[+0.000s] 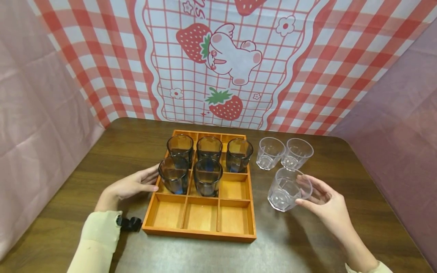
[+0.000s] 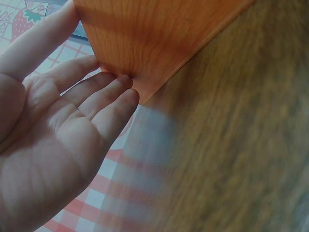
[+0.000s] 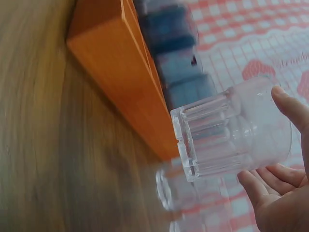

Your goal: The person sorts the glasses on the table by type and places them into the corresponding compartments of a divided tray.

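Note:
My left hand [image 1: 133,184] rests against the left side of a wooden divided tray [image 1: 201,234], its fingers nearly straight. In the left wrist view, the fingertips touch the tray's outer wall [image 2: 140,43]. Dark tinted glasses stand in the tray: three across the back row, including one at the right [image 1: 239,155], and two in the middle row, at left [image 1: 173,174] and centre [image 1: 207,178]. To the right of the tray, my right hand [image 1: 324,206] holds a clear faceted cup [image 1: 285,193] near its rim, thumb on one side and fingers on the other. The cup is tilted and raised.
Two more clear cups stand side by side behind the held one, at left [image 1: 269,153] and right [image 1: 296,153]. A black wrist strap [image 1: 129,223] is on the left arm. Behind the dark wooden table [image 1: 112,151] hangs a checked strawberry cloth [image 1: 290,94].

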`<action>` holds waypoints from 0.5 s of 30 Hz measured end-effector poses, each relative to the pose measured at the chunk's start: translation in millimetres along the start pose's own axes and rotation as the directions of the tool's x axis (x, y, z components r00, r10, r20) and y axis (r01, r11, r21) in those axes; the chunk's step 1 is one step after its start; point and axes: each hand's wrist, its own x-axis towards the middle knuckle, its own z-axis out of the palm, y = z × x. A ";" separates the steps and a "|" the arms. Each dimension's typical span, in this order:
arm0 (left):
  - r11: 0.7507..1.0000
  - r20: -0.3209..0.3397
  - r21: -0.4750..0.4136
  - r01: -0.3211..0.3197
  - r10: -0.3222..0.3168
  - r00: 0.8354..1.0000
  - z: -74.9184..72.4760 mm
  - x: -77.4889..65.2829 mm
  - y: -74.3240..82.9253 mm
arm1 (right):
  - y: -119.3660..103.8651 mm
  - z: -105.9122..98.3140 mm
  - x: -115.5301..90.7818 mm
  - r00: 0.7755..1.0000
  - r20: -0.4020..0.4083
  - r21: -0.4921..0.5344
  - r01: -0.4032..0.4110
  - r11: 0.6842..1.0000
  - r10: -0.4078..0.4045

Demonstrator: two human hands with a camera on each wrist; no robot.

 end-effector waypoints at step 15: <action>1.000 0.005 -0.010 0.003 -0.003 1.000 0.5 0.6 1.1 | -12.9 56.9 0.1 0.987 0.157 -0.019 0.045 0.999 -0.042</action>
